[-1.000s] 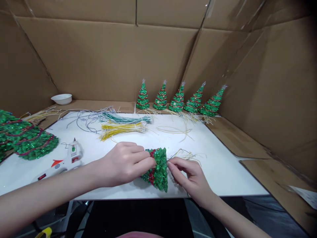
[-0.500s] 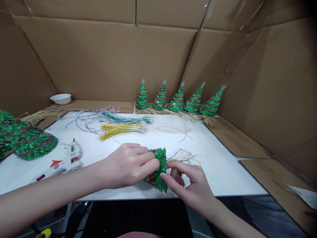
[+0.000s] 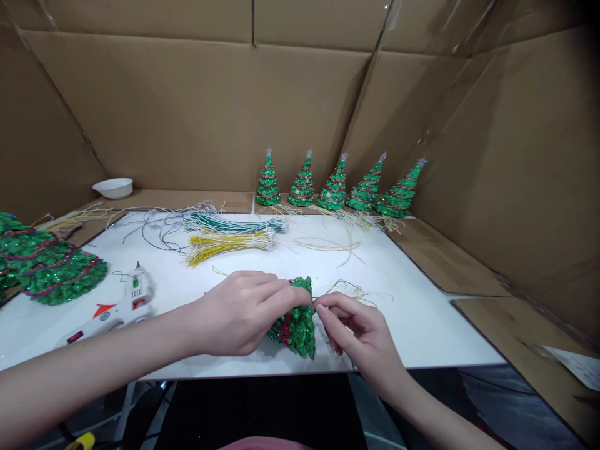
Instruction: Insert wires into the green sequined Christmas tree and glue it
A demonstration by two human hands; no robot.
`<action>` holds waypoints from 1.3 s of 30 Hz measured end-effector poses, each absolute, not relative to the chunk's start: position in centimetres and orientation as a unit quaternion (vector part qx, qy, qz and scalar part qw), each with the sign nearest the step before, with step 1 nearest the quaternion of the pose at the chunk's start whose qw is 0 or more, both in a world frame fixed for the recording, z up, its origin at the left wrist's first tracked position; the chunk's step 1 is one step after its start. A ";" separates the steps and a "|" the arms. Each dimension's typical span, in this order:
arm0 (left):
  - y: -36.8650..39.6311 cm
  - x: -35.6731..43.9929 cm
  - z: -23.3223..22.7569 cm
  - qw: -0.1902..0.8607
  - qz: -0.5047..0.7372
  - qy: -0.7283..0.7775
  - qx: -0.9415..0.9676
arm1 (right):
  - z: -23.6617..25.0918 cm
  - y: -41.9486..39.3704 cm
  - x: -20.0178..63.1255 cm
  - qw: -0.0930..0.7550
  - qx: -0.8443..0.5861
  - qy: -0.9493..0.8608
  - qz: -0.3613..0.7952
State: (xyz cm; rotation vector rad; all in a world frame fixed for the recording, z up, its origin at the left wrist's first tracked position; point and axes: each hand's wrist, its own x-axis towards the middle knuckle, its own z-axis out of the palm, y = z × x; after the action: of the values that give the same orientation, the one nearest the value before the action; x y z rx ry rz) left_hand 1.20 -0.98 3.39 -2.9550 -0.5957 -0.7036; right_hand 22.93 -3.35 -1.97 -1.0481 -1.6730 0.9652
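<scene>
A small green tinsel Christmas tree [image 3: 301, 331] with red trim lies on its side near the front edge of the table, its base facing right. My left hand [image 3: 241, 312] is closed around it from the left, with the index finger reaching to the rim of the base. Thumb and index finger of my right hand [image 3: 359, 328] are pinched together just off that base. They seem to grip the thin wires there, though the pinched part is mostly hidden. Loose pale and dark wires [image 3: 354, 289] trail out behind my right hand.
A yellow wire bundle [image 3: 229, 244] and a green one [image 3: 234, 222] lie mid-table. Several finished trees [image 3: 332, 187] stand along the back. A white glue gun [image 3: 110, 317], larger green trees [image 3: 65, 275] and a white bowl [image 3: 113, 188] are at left. Cardboard walls [image 3: 187, 106] surround the table.
My right thumb has come off the tree's base and now meets the index finger in a pinch. My left index finger has stretched right to the base's rim.
</scene>
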 end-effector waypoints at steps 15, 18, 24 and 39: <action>-0.9 1.0 3.1 -0.023 -0.261 -0.181 -0.948 | -2.5 -2.3 22.8 0.391 -0.446 -0.700 0.397; -0.8 1.1 3.1 -0.036 -0.269 -0.179 -0.946 | -2.5 -2.3 22.8 0.396 -0.443 -0.699 0.398; -1.0 1.3 3.0 -0.031 -0.273 -0.190 -0.943 | -2.2 -2.2 22.4 0.375 -0.441 -0.601 0.550; -1.2 2.2 3.4 -0.044 -0.215 -0.211 -0.953 | -2.4 -1.8 22.4 0.325 -0.396 -0.573 0.639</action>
State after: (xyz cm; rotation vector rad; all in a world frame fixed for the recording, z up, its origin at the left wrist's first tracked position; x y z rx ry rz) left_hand 2.22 -1.22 3.40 -3.0796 -0.6820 -0.6946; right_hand 22.40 -1.82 -2.36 -1.0389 -1.5039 1.6764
